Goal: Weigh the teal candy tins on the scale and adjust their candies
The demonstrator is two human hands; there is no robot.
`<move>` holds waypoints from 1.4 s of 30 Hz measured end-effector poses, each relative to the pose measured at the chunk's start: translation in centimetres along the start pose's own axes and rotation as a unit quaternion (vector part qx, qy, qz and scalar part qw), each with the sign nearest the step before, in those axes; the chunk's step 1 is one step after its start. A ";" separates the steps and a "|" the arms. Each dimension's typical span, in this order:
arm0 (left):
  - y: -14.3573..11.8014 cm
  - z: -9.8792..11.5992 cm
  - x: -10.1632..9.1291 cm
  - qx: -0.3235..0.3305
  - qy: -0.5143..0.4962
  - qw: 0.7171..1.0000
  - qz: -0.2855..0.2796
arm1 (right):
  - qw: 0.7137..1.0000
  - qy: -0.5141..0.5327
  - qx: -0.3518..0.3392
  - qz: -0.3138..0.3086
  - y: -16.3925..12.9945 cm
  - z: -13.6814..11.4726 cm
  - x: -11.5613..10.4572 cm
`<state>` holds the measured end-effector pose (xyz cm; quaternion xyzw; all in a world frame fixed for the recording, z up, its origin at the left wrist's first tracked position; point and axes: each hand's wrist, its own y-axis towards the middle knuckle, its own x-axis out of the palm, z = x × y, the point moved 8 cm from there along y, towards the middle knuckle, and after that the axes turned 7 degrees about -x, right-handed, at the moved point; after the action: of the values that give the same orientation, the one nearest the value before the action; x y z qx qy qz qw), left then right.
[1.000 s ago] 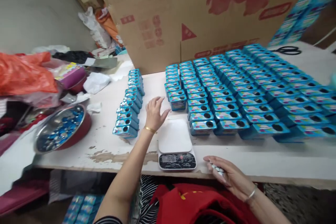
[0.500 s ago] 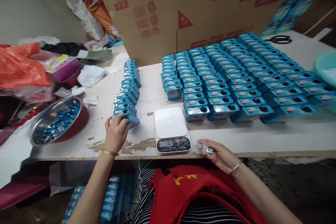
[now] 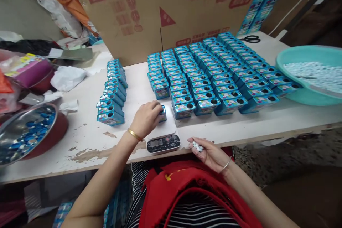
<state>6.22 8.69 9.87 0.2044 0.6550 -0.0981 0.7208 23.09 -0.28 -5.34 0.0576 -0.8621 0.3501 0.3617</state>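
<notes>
While the left hand grips one small blue tin and sets it on the white plate of the kitchen scale, the right hand rests at the table edge, cupped around a few white pellets; a short row of tins stands to the left, some showing white in their holes, so these look filled; the large block of tins beside the scale shows dark holes and seems still to be done; a teal basin of pellets sits at the right.
</notes>
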 end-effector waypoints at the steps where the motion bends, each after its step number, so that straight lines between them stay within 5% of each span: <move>1: -0.5 0.4 -0.8 -0.011 -0.016 0.999 0.030 | 1.000 0.022 0.015 0.009 -0.1 0.3 0.1; 3: -2.0 2.1 -1.9 -0.012 -0.052 0.996 0.075 | 0.996 0.069 0.043 0.025 -0.3 1.1 0.6; 5: -3.7 5.3 -1.3 0.024 -0.094 0.994 0.059 | 0.991 0.121 0.056 0.025 -0.4 1.9 1.4; 9: -6.6 11.4 3.3 0.086 -0.121 0.988 -0.031 | 0.979 0.188 0.082 -0.015 -1.0 3.6 3.1; 13: -7.3 12.8 6.1 0.070 -0.114 0.991 -0.022 | 0.982 0.180 0.053 -0.018 -1.4 3.6 3.0; 20: -6.4 12.2 7.4 0.030 -0.107 0.991 -0.068 | 0.976 0.211 0.047 0.015 -1.5 3.4 2.4; 26: -5.0 12.4 7.9 0.062 -0.094 0.987 -0.118 | 0.968 0.245 0.029 0.049 -0.7 3.0 2.5; 31: -3.6 11.1 7.2 0.076 -0.108 0.986 -0.106 | 0.964 0.263 0.000 0.051 0.3 1.6 4.1; 34: -2.4 9.2 5.5 0.071 -0.167 0.981 -0.069 | 0.963 0.265 -0.029 0.022 1.2 0.2 5.9; 38: -0.4 5.8 1.0 0.055 -0.280 0.958 0.018 | 0.958 0.282 -0.052 -0.008 2.3 -1.8 9.1; 42: 0.9 2.0 -2.0 -0.001 -0.256 0.964 0.073 | 0.961 0.270 -0.055 -0.027 3.0 -2.8 11.1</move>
<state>8.13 8.42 12.06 0.2191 0.4320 -0.0930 0.8699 15.53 5.51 1.70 -0.0354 -0.7487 0.2945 0.5928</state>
